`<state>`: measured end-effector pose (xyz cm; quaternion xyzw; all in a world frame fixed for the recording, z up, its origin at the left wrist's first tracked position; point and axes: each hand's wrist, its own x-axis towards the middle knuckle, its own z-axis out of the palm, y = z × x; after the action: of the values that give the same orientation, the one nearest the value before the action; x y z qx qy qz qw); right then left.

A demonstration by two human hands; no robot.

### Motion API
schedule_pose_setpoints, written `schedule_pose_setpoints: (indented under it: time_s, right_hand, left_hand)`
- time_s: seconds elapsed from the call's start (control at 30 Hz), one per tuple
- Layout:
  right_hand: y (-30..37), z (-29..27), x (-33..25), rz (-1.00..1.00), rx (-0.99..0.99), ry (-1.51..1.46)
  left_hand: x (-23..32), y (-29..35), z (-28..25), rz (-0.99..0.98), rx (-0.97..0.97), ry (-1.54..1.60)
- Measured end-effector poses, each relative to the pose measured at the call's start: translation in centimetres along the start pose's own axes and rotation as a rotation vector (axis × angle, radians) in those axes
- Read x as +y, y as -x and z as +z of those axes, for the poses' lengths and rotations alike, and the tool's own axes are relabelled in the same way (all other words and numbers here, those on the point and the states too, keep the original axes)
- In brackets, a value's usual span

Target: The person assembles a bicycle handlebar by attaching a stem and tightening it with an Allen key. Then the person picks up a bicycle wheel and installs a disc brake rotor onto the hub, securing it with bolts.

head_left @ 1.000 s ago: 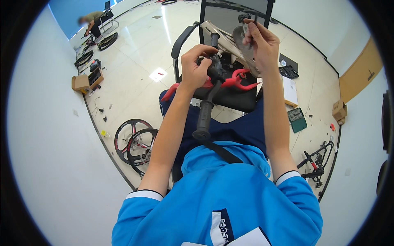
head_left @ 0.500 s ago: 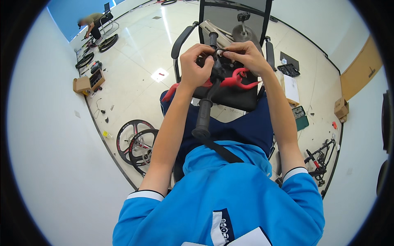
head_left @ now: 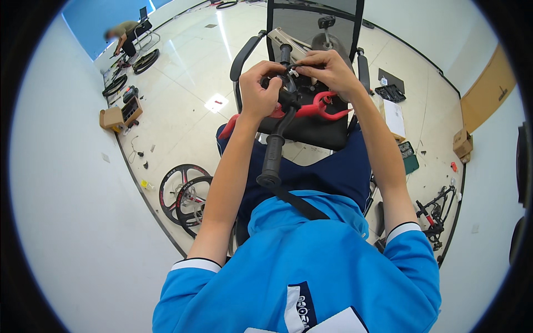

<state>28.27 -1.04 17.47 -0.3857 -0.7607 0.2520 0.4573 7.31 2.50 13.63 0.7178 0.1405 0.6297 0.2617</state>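
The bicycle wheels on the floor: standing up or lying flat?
Lying flat: both black wheels rest on the floor by the wall, overlapping, spokes facing up.

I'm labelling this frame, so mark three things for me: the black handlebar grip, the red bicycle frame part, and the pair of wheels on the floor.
black handlebar grip (head_left: pixel 272 158), head view, middle of the ribbed rubber sleeve.
red bicycle frame part (head_left: pixel 327 109), head view, curved red tube on the chair seat.
pair of wheels (head_left: pixel 186 195), head view, spokes near the hubs, where the wheels overlap.

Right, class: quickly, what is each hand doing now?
Left hand: closed on the black handlebar.
Right hand: fingers pinched at the handlebar's upper end; what they hold cannot be told.
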Motion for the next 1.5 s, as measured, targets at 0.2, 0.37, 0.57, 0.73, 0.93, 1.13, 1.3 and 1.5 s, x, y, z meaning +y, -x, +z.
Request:
schedule_pose_setpoints:
  time_s: [0.2,0.37,0.57,0.73,0.93,1.13,1.3,1.5]
  right_hand:
    - [-0.4,-0.1,-0.4,-0.031,-0.014,0.036]
    - [-0.2,-0.1,0.3,-0.005,-0.025,-0.013]
    - [0.8,0.3,0.5,0.042,-0.021,-0.056]
    - [1.6,0.3,-1.0,0.015,0.017,0.078]
    - [2.4,1.2,-0.3,0.1,0.054,-0.036]
    - [4.0,3.5,-3.1,0.272,0.186,-0.043]
    - [5.8,3.5,-5.5,0.277,0.198,-0.103]
    - [10.7,2.5,-4.1,0.302,0.259,-0.126]
  left_hand:
    - [0.7,-0.1,0.3,0.003,0.018,-0.095]
    - [1.5,0.1,0.5,-0.007,-0.008,-0.163]
    - [1.4,0.1,0.8,0.007,0.003,-0.146]
    - [1.5,0.0,1.0,0.034,0.035,-0.185]
    - [1.6,0.0,1.1,0.025,0.007,-0.212]
    - [1.4,0.1,1.2,0.086,-0.038,-0.284]
    - [1.8,0.1,1.3,0.062,-0.095,-0.372]
    - [1.3,-0.3,0.5,-0.058,-0.16,-0.392]
